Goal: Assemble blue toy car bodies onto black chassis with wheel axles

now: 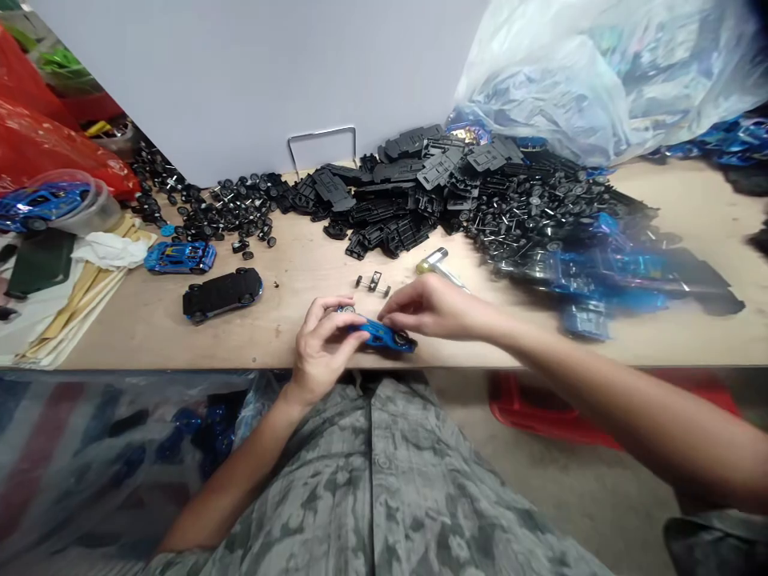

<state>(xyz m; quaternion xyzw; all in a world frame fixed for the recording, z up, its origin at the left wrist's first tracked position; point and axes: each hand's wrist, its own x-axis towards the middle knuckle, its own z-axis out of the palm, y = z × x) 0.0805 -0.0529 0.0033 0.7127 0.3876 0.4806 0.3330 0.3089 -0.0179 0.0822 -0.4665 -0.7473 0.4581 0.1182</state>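
A blue toy car (384,334) rests at the table's front edge, with a dark wheel showing at its right end. My left hand (319,348) grips the car's left end between thumb and fingers. Over the car's far side, my right hand (435,310) has its fingertips pinched together against the body; whatever they hold is hidden. Just beyond lies a small black wheel-and-axle piece (374,283). A screwdriver with a yellowish clear handle (432,261) lies behind my right hand, partly covered by it.
Black chassis plates (396,196) and wheel axles (540,208) are heaped at the back. Blurred blue car bodies (600,280) lie right. Left are an overturned car (222,294), a blue car (180,256) and a plastic tub (102,210). A clear bag (576,72) stands back right.
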